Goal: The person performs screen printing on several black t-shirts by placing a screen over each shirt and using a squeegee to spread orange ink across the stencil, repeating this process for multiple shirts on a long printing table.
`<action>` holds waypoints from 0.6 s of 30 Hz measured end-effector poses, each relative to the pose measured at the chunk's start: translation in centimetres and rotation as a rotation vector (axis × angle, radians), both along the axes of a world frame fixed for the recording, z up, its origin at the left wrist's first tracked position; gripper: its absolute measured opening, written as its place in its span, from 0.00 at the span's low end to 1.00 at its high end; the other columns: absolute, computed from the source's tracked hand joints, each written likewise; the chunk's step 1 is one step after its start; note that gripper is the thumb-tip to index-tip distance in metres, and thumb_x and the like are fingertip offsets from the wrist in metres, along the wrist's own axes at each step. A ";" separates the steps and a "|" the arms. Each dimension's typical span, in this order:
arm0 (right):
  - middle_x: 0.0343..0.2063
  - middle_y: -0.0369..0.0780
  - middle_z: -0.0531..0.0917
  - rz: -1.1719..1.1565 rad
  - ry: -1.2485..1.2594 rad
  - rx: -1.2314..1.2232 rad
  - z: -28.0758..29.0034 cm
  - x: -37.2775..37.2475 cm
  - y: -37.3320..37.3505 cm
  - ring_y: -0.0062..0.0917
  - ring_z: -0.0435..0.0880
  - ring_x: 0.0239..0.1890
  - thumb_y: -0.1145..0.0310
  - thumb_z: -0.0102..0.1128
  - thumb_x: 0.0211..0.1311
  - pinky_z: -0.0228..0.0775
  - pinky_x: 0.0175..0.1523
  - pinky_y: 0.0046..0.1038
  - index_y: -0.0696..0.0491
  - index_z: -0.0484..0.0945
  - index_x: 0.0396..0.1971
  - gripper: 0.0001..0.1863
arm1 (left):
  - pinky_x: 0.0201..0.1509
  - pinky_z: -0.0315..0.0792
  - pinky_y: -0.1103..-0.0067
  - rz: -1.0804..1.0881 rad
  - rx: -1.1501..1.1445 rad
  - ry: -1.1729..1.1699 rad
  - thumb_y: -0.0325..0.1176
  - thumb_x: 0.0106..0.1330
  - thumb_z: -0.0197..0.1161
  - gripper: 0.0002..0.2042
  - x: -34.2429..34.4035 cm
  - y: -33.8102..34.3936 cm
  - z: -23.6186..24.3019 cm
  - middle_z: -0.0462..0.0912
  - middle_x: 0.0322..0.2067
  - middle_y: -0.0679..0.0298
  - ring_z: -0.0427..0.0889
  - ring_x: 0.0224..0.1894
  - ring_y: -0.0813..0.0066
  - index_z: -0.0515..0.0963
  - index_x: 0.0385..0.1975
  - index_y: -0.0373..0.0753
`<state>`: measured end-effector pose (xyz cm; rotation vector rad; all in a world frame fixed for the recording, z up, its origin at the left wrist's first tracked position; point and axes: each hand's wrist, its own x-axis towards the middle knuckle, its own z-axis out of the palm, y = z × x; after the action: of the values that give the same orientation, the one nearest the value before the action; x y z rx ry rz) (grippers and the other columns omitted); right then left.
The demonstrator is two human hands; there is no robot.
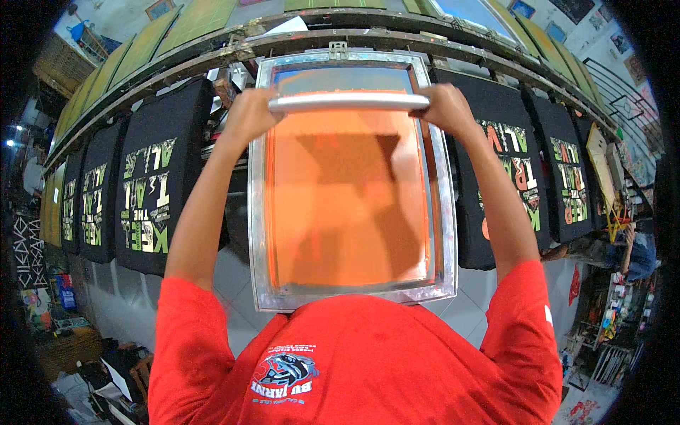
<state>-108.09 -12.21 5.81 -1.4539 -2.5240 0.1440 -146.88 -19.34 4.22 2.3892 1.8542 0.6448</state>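
A long silver squeegee (350, 103) lies crosswise near the far end of a screen-printing frame (445, 248). My left hand (251, 117) is closed round its left end. Its right end is in the grip of my right hand (448, 110). Orange ink (319, 212) covers most of the mesh on my side of the squeegee, and shadows fall across it. Beyond the squeegee, a strip of mesh (340, 76) looks grey-blue with some orange. The squeegee's blade is hidden under its handle. What lies beneath the screen cannot be seen.
Black printed shirts lie on boards to the left (159, 177) and right (496, 170) of the frame. A metal hinge clamp (338, 49) meets the frame's far edge, beside a long dark rail (212, 53). Another person (637, 251) is at the far right, near cluttered shelves.
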 end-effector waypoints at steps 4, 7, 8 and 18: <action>0.26 0.44 0.85 -0.024 -0.004 0.097 0.9 2.4 -13.2 0.42 0.85 0.31 0.58 0.75 0.44 0.78 0.37 0.41 0.46 0.85 0.32 0.14 | 0.46 0.76 0.65 0.016 0.029 -0.011 0.30 0.49 0.72 0.13 2.5 -12.8 0.2 0.84 0.35 0.52 0.83 0.40 0.52 0.83 0.35 0.37; 0.33 0.42 0.85 0.018 0.080 0.113 -1.2 3.9 -23.7 0.40 0.84 0.37 0.69 0.72 0.42 0.77 0.39 0.40 0.49 0.83 0.35 0.16 | 0.46 0.77 0.66 -0.033 0.029 -0.053 0.26 0.46 0.69 0.14 4.4 -24.0 -1.9 0.82 0.35 0.55 0.82 0.40 0.55 0.81 0.36 0.37; 0.35 0.42 0.85 0.009 0.075 0.075 -3.1 5.0 -26.5 0.40 0.84 0.37 0.72 0.71 0.40 0.77 0.40 0.39 0.50 0.83 0.36 0.17 | 0.45 0.77 0.66 -0.042 0.046 -0.104 0.24 0.45 0.67 0.15 5.3 -27.2 -2.8 0.83 0.35 0.56 0.82 0.40 0.56 0.81 0.36 0.37; 0.42 0.40 0.84 0.017 0.152 0.173 -9.9 6.4 -38.8 0.37 0.82 0.47 0.76 0.71 0.36 0.74 0.51 0.37 0.51 0.81 0.42 0.24 | 0.52 0.74 0.66 -0.009 0.047 -0.134 0.25 0.41 0.67 0.22 8.0 -39.4 -9.9 0.79 0.42 0.55 0.78 0.47 0.54 0.78 0.41 0.34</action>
<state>-101.66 -51.03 -4.04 -1.3044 -2.3639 0.0364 -138.91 -58.74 -5.71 2.3177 1.7932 0.8344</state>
